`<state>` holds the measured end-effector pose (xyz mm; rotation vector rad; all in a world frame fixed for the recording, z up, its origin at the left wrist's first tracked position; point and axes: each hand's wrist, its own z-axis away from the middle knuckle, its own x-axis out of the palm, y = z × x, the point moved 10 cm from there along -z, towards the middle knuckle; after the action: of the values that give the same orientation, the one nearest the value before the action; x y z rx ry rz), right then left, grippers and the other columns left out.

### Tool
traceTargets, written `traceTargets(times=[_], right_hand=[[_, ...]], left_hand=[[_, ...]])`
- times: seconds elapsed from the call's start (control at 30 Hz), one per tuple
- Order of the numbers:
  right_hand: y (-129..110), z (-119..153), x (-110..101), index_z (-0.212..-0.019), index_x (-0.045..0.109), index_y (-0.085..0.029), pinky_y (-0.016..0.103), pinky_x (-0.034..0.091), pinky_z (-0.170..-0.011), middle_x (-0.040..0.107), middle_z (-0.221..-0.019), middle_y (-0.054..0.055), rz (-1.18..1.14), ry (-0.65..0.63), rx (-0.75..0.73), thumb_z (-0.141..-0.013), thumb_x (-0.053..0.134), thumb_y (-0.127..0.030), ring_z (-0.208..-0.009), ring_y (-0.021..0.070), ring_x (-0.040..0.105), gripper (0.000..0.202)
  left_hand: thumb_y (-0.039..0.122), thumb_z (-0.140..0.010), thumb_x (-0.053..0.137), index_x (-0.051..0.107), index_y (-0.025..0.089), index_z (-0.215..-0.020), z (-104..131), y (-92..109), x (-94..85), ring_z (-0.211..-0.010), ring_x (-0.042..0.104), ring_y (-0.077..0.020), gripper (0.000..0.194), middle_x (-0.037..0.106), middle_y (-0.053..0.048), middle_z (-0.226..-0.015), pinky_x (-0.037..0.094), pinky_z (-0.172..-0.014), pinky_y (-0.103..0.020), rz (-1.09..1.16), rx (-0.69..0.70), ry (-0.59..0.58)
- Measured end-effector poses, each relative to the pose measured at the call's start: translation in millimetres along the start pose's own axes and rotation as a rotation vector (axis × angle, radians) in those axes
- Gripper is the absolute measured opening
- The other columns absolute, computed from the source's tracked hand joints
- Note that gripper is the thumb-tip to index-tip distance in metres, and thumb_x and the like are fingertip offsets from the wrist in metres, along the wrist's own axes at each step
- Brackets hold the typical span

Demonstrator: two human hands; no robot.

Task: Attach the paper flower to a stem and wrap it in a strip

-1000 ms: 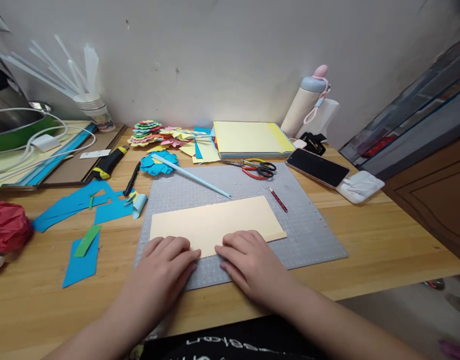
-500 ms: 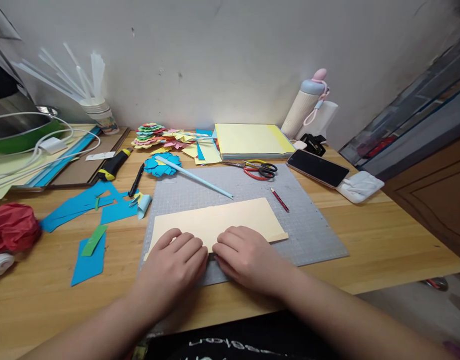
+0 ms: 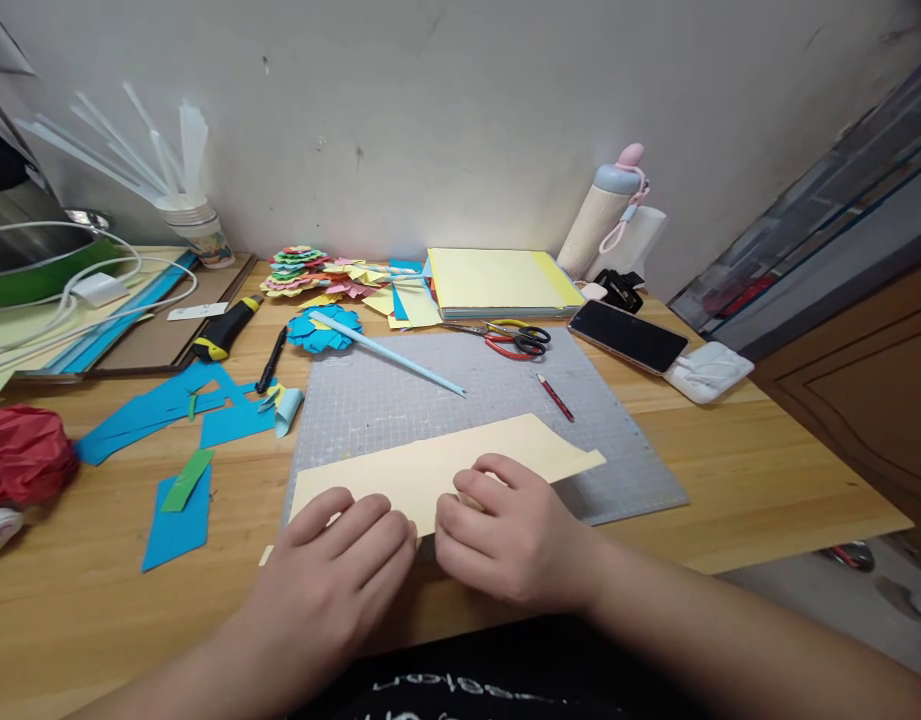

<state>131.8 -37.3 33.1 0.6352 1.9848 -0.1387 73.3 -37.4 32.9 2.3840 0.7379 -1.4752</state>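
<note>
A pale yellow sheet of paper [image 3: 400, 460] has its near edge in both hands, above the front of the grey cutting mat [image 3: 625, 430]. My left hand [image 3: 347, 560] grips that edge left of the middle, its fingers curled over the paper. Close beside it, my right hand [image 3: 509, 535] is closed on the same edge, fingers bent. The sheet's right end rises off the mat and casts a shadow. Both thumbs are hidden. Beyond the sheet lie a light blue paper stick [image 3: 400, 360] and a red and black pencil [image 3: 555, 397].
Scissors [image 3: 516, 340] rest at the mat's back edge, before a paper stack [image 3: 505, 280]. Blue paper scraps [image 3: 179, 530], a pen [image 3: 272, 360] and a box cutter [image 3: 227, 328] are on the left. A phone [image 3: 626, 335], earphone case [image 3: 709, 372] and bottle [image 3: 602, 215] stand or lie right.
Both hands have drawn the sheet nearer to me, and its right end has lifted off the mat. My right hand's fingers are more curled now.
</note>
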Motion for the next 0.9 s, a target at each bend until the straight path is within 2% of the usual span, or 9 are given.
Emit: traceTargets(times=[0.13, 0.33, 0.6, 0.67, 0.77, 0.83, 0.9], right_hand=[[7, 12, -6, -0.07, 0.06, -0.02, 0.036, 0.046, -0.076, 0.065, -0.073, 0.0, -0.011, 0.009, 0.023, -0.088, 0.052, -0.011, -0.073, 0.0168, 0.054, 0.022], [38, 47, -8, -0.076, 0.061, -0.019, 0.039, 0.048, -0.093, 0.068, -0.079, 0.001, -0.01, -0.021, 0.137, -0.087, 0.05, -0.013, -0.081, 0.0164, 0.06, 0.016], [65, 94, -17, -0.077, 0.056, -0.022, 0.041, 0.05, -0.097, 0.068, -0.081, 0.0, 0.073, -0.045, 0.164, -0.079, 0.053, -0.008, -0.075, 0.0143, 0.064, 0.014], [78, 111, -17, -0.074, 0.054, -0.024, 0.041, 0.049, -0.098, 0.068, -0.08, 0.0, 0.104, -0.082, 0.182, -0.08, 0.054, -0.01, -0.074, 0.0147, 0.063, 0.015], [107, 141, -21, -0.069, 0.05, -0.025, 0.04, 0.051, -0.094, 0.064, -0.074, 0.0, 0.179, -0.12, 0.283, -0.082, 0.052, -0.013, -0.068, 0.0157, 0.063, 0.017], [119, 154, -30, -0.071, 0.052, -0.025, 0.043, 0.053, -0.091, 0.063, -0.07, 0.0, 0.202, -0.084, 0.362, -0.081, 0.053, -0.013, -0.067, 0.0179, 0.064, 0.016], [118, 155, -45, -0.079, 0.055, -0.024, 0.045, 0.054, -0.089, 0.063, -0.072, 0.001, 0.19, 0.032, 0.432, -0.079, 0.056, -0.01, -0.074, 0.0205, 0.065, 0.014]], left_hand=[[0.012, -0.098, 0.032, 0.062, 0.017, -0.088, 2, 3, -0.5, -0.079, 0.056, -0.0162, 0.031, 0.065, 0.0, -0.079, 0.034, -0.075, -0.034, 0.01, 0.009, -0.011], [0.011, -0.097, 0.036, 0.061, 0.017, -0.094, 10, -5, -1.6, -0.084, 0.056, -0.0172, 0.027, 0.066, 0.0, -0.079, 0.034, -0.078, -0.034, -0.027, -0.007, -0.028], [0.013, -0.096, 0.038, 0.062, 0.019, -0.099, 19, -7, -4.6, -0.087, 0.059, -0.0177, 0.025, 0.068, 0.0, -0.082, 0.035, -0.08, -0.034, -0.003, -0.011, -0.021], [0.012, -0.095, 0.039, 0.062, 0.019, -0.1, 22, -7, -5.5, -0.089, 0.059, -0.018, 0.025, 0.068, -0.001, -0.083, 0.036, -0.081, -0.034, 0.003, -0.008, -0.022], [0.01, -0.093, 0.04, 0.063, 0.02, -0.101, 29, -12, -6.1, -0.091, 0.06, -0.0191, 0.026, 0.068, -0.001, -0.085, 0.036, -0.082, -0.035, 0.013, -0.035, -0.023], [0.01, -0.094, 0.039, 0.063, 0.021, -0.102, 34, -15, -5.1, -0.092, 0.06, -0.0192, 0.028, 0.069, -0.001, -0.086, 0.036, -0.084, -0.035, 0.024, -0.055, -0.024], [0.01, -0.094, 0.037, 0.063, 0.022, -0.104, 36, -16, -3.3, -0.094, 0.06, -0.019, 0.03, 0.071, -0.001, -0.088, 0.036, -0.086, -0.035, 0.036, -0.064, -0.025]])
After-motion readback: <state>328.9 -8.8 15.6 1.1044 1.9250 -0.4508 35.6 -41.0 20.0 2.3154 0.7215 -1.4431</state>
